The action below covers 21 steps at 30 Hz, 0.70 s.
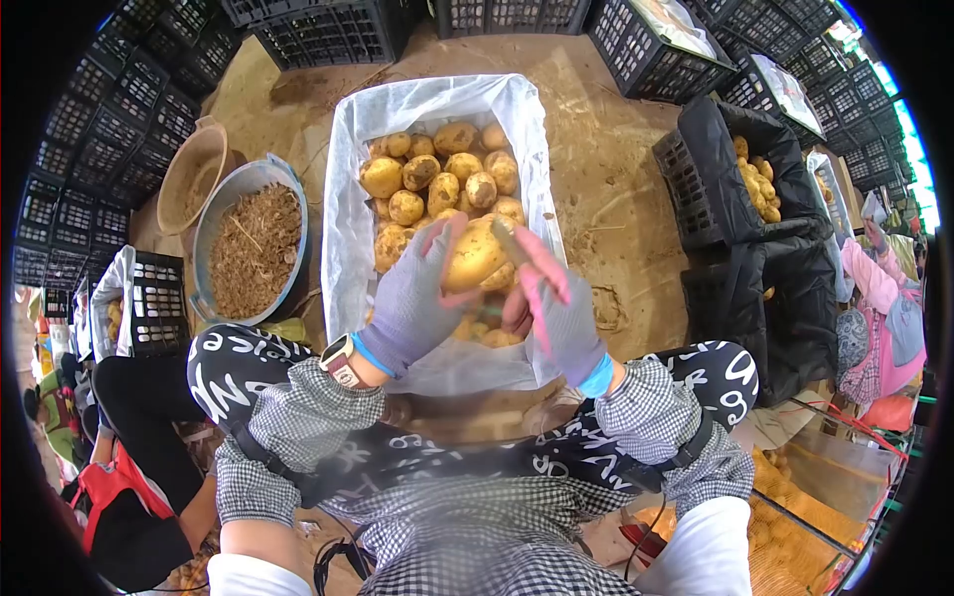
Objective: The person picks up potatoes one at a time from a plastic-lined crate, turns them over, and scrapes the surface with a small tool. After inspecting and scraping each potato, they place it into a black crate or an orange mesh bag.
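Observation:
My left hand (420, 295), in a grey glove with pink fingers, is wrapped around a large yellow potato (475, 254). My right hand (562, 310), gloved the same way, is at the potato's right side with its fingers bent and partly blurred. A short grey-brown strip (510, 241) shows between those fingers and touches the potato's upper right; what it is I cannot make out. Both hands are above a crate lined with white plastic film (343, 199). Inside it lie several loose potatoes (442, 192), some smeared with soil.
A grey-blue tub (202, 260) of brown shavings stands left of the crate, beside a tan basin (194, 179). On the right, a black-lined crate (696, 184) contains potatoes. Black crates (323, 38) line the back. Another person in pink (879, 298) is at far right.

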Each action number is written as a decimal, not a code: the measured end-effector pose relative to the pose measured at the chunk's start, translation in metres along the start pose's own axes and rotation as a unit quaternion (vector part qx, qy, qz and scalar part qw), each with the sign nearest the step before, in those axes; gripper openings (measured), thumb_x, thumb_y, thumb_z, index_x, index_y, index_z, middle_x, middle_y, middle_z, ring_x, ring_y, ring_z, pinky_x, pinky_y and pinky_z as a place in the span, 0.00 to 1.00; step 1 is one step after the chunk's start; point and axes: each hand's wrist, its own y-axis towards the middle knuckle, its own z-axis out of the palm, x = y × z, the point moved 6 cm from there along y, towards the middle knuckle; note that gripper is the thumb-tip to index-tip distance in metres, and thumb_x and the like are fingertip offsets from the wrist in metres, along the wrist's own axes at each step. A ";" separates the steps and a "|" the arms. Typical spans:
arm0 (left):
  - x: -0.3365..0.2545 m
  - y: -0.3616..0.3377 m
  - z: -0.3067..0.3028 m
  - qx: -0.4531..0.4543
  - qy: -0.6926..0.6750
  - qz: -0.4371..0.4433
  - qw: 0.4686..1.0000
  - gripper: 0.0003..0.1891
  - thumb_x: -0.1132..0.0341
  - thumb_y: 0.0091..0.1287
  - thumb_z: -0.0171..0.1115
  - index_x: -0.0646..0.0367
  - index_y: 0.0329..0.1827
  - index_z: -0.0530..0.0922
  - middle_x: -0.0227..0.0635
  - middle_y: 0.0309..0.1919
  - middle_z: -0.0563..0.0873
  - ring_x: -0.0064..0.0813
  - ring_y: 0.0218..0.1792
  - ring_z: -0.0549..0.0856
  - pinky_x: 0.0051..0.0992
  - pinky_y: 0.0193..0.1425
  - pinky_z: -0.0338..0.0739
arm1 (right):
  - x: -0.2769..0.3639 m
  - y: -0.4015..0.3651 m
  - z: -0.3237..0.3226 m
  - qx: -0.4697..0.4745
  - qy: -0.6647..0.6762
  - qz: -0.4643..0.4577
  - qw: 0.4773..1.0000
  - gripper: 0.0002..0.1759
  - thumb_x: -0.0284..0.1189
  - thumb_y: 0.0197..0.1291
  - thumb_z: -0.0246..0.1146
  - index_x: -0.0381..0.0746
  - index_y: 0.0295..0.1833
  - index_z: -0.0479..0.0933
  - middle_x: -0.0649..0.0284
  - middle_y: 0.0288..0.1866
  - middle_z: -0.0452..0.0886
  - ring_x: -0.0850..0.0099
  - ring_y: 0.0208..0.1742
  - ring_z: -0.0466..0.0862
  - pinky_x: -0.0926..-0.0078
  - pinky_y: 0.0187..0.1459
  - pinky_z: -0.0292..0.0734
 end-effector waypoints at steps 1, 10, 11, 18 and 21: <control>-0.001 0.001 -0.001 0.002 -0.003 -0.002 1.000 0.43 0.63 0.54 0.74 0.58 0.74 0.63 0.47 0.65 0.73 0.49 0.62 0.78 0.37 0.61 0.77 | -0.009 0.005 -0.007 -0.022 0.026 0.013 0.999 0.29 0.35 0.76 0.49 0.34 0.77 0.58 0.66 0.21 0.77 0.80 0.20 0.75 0.83 0.26 0.71; -0.001 -0.003 -0.004 -0.019 -0.026 0.051 0.998 0.40 0.71 0.53 0.75 0.57 0.72 0.67 0.46 0.65 0.73 0.47 0.64 0.76 0.35 0.66 0.74 | -0.004 0.005 -0.008 0.008 0.070 0.041 0.997 0.30 0.38 0.76 0.49 0.35 0.77 0.58 0.64 0.21 0.78 0.79 0.21 0.76 0.83 0.26 0.73; -0.002 -0.003 -0.005 -0.016 -0.034 0.041 0.998 0.40 0.72 0.54 0.75 0.57 0.71 0.67 0.46 0.65 0.73 0.47 0.64 0.76 0.34 0.66 0.74 | -0.004 0.006 -0.010 0.001 0.074 0.038 0.997 0.30 0.38 0.76 0.49 0.35 0.77 0.58 0.64 0.21 0.78 0.79 0.21 0.76 0.83 0.26 0.74; 0.001 -0.006 -0.005 -0.022 -0.036 0.051 0.998 0.39 0.72 0.54 0.75 0.57 0.71 0.68 0.45 0.65 0.73 0.47 0.64 0.76 0.35 0.67 0.73 | -0.007 0.004 -0.007 0.010 0.053 0.054 0.997 0.29 0.36 0.76 0.49 0.36 0.77 0.60 0.65 0.21 0.78 0.80 0.21 0.75 0.82 0.27 0.73; 0.001 -0.006 -0.005 -0.021 -0.032 0.044 0.998 0.39 0.72 0.53 0.75 0.57 0.71 0.68 0.46 0.65 0.73 0.47 0.64 0.76 0.35 0.67 0.74 | -0.007 0.000 -0.005 0.011 0.047 0.058 0.997 0.28 0.36 0.76 0.49 0.37 0.76 0.61 0.66 0.21 0.78 0.80 0.21 0.76 0.82 0.26 0.74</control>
